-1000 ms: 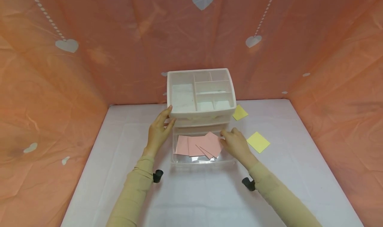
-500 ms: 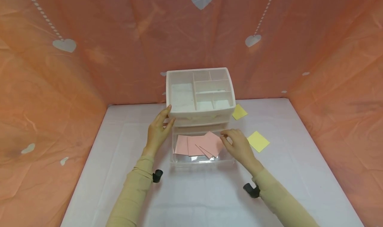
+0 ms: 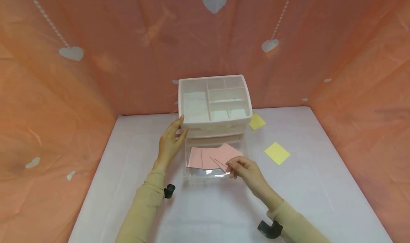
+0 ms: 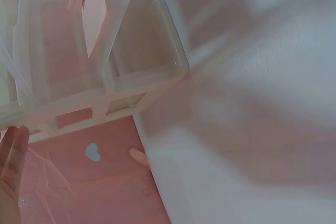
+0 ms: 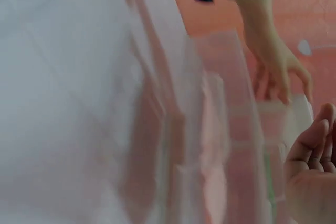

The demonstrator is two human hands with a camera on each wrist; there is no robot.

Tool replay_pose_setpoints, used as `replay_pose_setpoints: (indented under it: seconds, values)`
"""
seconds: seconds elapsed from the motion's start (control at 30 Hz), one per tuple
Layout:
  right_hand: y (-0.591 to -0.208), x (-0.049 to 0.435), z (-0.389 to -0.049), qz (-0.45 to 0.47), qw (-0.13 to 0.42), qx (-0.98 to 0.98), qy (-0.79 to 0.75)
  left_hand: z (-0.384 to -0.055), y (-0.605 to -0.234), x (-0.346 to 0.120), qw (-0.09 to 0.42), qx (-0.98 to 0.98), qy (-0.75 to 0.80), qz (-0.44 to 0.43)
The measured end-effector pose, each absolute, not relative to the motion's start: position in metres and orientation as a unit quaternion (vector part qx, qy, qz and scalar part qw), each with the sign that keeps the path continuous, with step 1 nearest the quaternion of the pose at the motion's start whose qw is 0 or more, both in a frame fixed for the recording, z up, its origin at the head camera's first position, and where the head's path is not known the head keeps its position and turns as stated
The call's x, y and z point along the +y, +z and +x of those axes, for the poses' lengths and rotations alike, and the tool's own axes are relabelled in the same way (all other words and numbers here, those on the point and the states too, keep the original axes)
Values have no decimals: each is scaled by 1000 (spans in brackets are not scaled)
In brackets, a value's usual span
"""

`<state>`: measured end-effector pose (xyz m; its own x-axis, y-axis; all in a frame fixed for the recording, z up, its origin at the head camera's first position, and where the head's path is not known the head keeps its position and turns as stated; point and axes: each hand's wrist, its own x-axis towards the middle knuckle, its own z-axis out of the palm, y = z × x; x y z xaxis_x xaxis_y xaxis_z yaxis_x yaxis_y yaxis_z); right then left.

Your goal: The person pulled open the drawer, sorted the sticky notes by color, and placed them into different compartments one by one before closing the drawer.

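A white desktop organizer [image 3: 216,123] with a divided top stands at the back of the table. Its clear drawer [image 3: 195,172] is pulled out toward me, and several pink paper squares [image 3: 211,157] lie overlapping inside. My left hand [image 3: 168,145] rests on the organizer's left front corner; in the left wrist view its straight fingers [image 4: 16,156] meet the frame. Over the drawer's front right part hovers my right hand [image 3: 248,172], fingers loosely bent, hiding some of the pink paper. The right wrist view shows that hand's curled fingers [image 5: 315,140] with nothing visible in them.
Two yellow paper squares lie right of the organizer: a nearer one [image 3: 277,153] and a farther one [image 3: 257,122] beside its corner. Orange cloth [image 3: 144,51] with heart prints walls the table [image 3: 211,214] at the back and sides.
My right hand has moved from the drawer's right side toward its front, now over the right end of the pink squares. The left hand keeps its place on the organizer.
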<state>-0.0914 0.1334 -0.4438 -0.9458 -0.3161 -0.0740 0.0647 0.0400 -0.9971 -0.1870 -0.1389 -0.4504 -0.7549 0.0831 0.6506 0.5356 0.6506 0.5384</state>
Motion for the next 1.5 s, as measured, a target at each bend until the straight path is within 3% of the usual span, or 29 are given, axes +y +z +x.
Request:
replay_pose_setpoints:
  seconds: [0.2, 0.5, 1.0, 1.27, 1.5]
  values:
    - [-461, 124, -71, -89, 222, 668, -705, -186, -452, -139, 300, -858, -376, -179]
    - [-488, 109, -48, -49, 293, 638, -711, -187, -453, -139, 309, -855, -375, -183]
    - [-503, 102, -44, 92, 315, 478, -815, -186, -451, -138, 310, -851, -385, -180]
    - [-501, 101, -46, 153, 301, 374, -864, -186, -452, -138, 314, -845, -392, -184]
    - [-496, 97, -51, 155, 278, 352, -880, -187, -452, -138, 313, -848, -386, -182]
